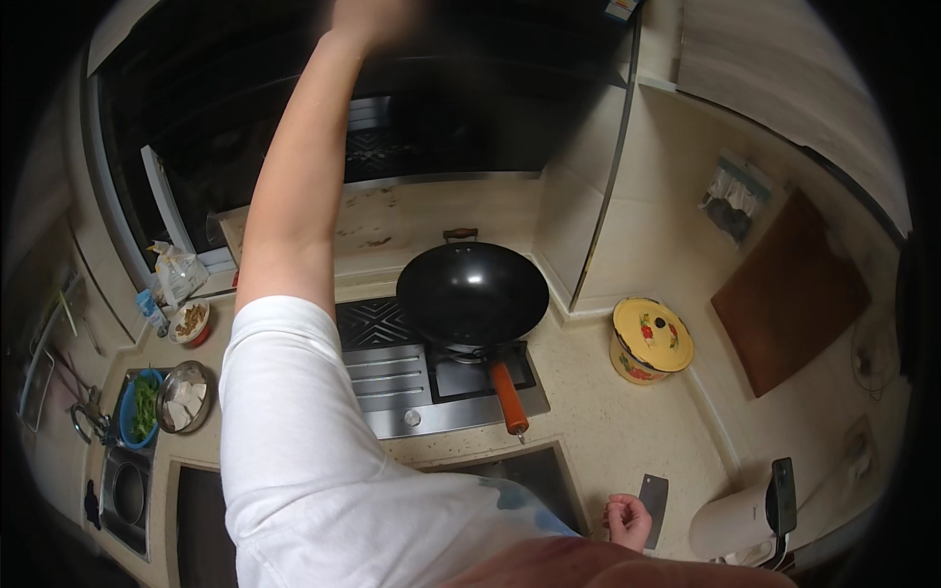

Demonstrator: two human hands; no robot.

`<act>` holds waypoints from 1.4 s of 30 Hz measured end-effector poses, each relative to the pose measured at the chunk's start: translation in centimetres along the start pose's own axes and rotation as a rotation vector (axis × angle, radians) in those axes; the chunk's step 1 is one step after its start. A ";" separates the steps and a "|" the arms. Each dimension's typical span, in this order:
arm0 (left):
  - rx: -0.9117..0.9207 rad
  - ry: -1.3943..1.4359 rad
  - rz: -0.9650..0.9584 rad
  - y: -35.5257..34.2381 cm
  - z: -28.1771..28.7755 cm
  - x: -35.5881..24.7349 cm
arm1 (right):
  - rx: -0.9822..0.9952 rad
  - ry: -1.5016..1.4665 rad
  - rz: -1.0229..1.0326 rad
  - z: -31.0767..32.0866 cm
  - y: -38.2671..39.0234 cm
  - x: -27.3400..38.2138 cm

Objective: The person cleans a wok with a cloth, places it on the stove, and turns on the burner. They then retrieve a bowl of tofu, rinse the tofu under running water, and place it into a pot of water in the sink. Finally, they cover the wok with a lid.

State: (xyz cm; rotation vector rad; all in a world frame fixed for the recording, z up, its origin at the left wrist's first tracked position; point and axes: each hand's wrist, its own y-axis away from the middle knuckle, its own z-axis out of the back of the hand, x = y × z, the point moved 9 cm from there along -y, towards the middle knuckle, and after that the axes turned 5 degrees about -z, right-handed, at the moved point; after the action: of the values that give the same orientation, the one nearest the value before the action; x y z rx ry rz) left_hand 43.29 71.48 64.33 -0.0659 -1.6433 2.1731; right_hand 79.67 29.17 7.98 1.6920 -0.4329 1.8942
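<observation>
My left arm stretches up across the view, and my left hand [371, 18] is blurred and cut off at the top edge, its fingers out of sight. It is in front of a dark, glossy panel [470, 108] above the stove. At the lower right, my right hand [627, 521] is loosely closed, with nothing visible in its fingers. Beside it on the counter lies a grey cleaver [655, 500], its lower part hidden by the hand. A black wok [472, 294] with an orange-brown handle [508, 397] sits on the gas stove [392, 416], untouched.
A yellow lidded enamel pot [652, 338] stands right of the stove. At the left, a blue basin of greens [143, 407] and a metal bowl of white pieces [186, 397] are by the sink [127, 495]. A brown cutting board [792, 294] leans right, above a white appliance [730, 524].
</observation>
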 end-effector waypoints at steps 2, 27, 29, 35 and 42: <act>0.009 -0.051 0.013 -0.2 -0.6 -0.5 | -0.023 0.012 -0.040 0.1 0.6 -0.4; 0.991 0.811 -0.830 24.2 -21.4 -50.4 | -0.164 0.071 -0.167 1.3 5.8 -1.2; 0.976 0.828 -0.780 25.7 -24.4 -54.4 | -0.240 0.024 -0.187 1.9 7.0 -2.3; 1.006 1.020 -0.506 30.2 -31.3 -62.2 | -0.465 -0.002 -0.418 3.2 12.6 -7.3; 1.004 0.867 -0.492 32.7 -36.7 -64.5 | -0.613 -0.058 -0.503 3.9 16.4 -9.1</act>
State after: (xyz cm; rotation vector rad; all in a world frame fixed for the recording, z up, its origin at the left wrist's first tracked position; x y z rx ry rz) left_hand 102.92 75.19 9.48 -0.2341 -0.0274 1.8910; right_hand 73.45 12.23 1.70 1.2860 -0.4902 1.1911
